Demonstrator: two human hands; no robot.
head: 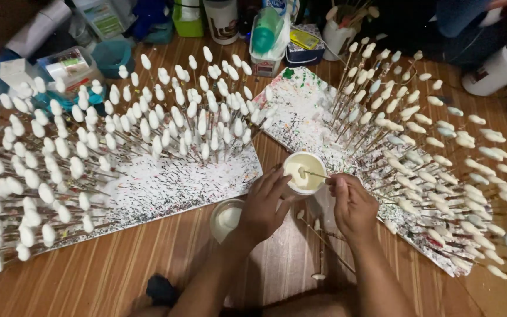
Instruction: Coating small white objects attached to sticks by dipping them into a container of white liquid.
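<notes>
the cup (304, 172) of white paint sits at the middle of the floor (148, 264), its near side hidden by my left hand (263, 202) curled around it. my right hand (352, 202) pinches a thin stick (314, 174), tip dipped in.

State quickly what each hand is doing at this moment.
Left hand: closed around the white cup.
Right hand: closed on a thin stick, its tip in the cup.
</notes>
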